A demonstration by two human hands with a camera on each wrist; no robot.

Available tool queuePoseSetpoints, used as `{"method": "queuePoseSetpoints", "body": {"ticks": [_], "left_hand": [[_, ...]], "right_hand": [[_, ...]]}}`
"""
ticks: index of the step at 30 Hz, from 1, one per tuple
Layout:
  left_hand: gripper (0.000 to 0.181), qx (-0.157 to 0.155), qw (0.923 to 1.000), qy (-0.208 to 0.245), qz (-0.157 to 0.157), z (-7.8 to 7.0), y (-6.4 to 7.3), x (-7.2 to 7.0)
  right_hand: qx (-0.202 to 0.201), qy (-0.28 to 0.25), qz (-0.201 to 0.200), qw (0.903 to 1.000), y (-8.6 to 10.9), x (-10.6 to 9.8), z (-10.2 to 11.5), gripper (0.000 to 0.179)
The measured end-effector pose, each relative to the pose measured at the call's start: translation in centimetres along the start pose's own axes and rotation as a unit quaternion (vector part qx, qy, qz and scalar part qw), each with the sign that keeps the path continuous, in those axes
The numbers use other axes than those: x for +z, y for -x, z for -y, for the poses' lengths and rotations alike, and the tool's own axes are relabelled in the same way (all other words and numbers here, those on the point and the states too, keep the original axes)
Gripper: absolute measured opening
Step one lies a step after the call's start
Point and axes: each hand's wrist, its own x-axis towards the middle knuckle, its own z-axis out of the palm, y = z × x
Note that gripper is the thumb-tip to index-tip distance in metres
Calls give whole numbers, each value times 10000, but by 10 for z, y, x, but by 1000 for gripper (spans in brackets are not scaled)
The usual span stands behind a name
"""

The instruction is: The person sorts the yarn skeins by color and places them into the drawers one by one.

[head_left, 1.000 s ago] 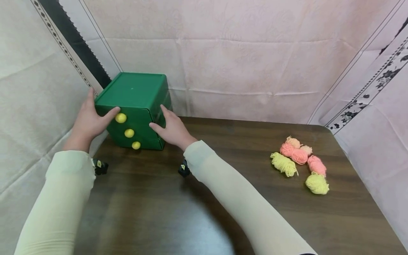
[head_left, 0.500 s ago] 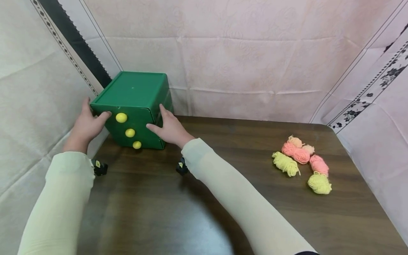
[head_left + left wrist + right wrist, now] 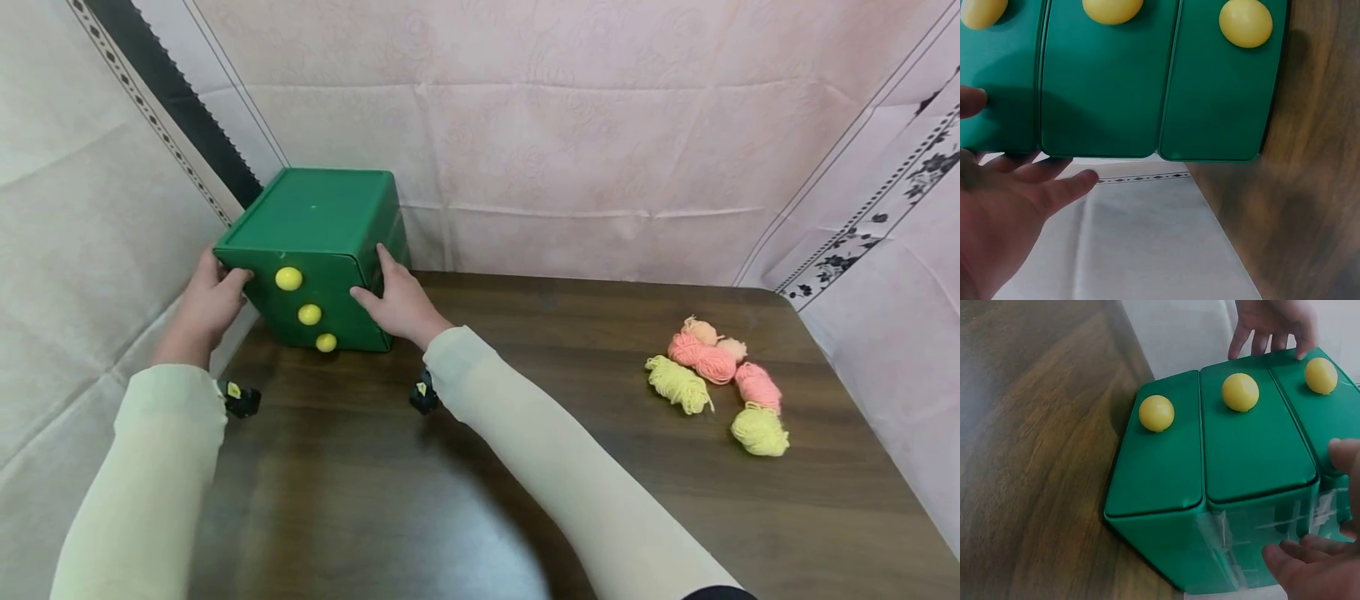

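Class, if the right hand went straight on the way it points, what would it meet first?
Most likely the green box: the right hand points at its near right edge. Depth is unclear, and they may already touch.

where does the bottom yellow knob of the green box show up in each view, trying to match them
Head: the bottom yellow knob is left of centre, lowest of three on the green box.
Left wrist: upper right, rightmost of three.
Right wrist: just above centre, leftmost of three.
Shared landmark: the brown tabletop, alongside this knob's end of the box in every view.
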Motion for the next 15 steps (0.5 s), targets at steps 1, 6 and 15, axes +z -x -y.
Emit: {"method": "queuePoseSetpoints", "body": {"ticks": [1, 6, 15], "left_hand": [[61, 20, 9999, 129, 47, 1, 1, 0], [58, 180, 9979, 594, 165, 1, 5, 2], [52, 333, 9898, 1386, 57, 4, 14, 13]], "right_hand": [[-14, -9, -26, 10000, 0, 0, 0, 81], [-66, -68, 11, 10000, 2, -1, 1, 77], [1, -291, 110, 9995, 10, -1, -2, 71]]}}
